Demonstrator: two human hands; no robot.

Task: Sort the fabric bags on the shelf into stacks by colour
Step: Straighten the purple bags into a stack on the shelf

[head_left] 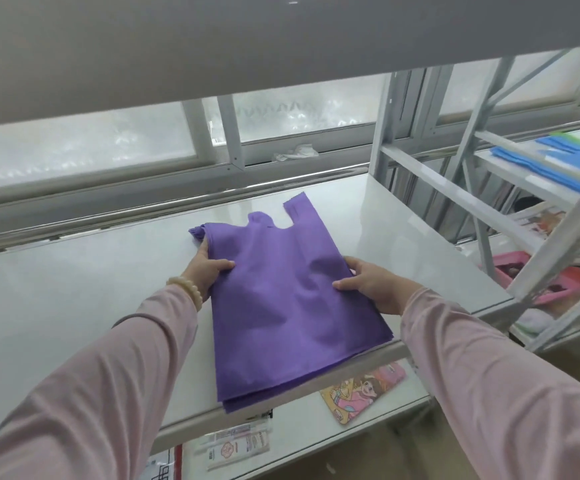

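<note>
A stack of purple bags [281,296] is lying in the middle of the frame on the white shelf [74,306], its lower edge overhanging the shelf's front. The left hand [209,268] is gripping the stack's left edge, thumb on top; the right hand [371,285] is gripping its right edge likewise. Blue bags [545,164] are lying at the upper right.

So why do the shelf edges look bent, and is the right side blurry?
Head view: the wide lens bows the shelf edges and stretches the sleeves; the rack on the right is smeared and the blue bags soft; the purple bags are sharp; window light leaves a pale sheen on the shelf.
</note>
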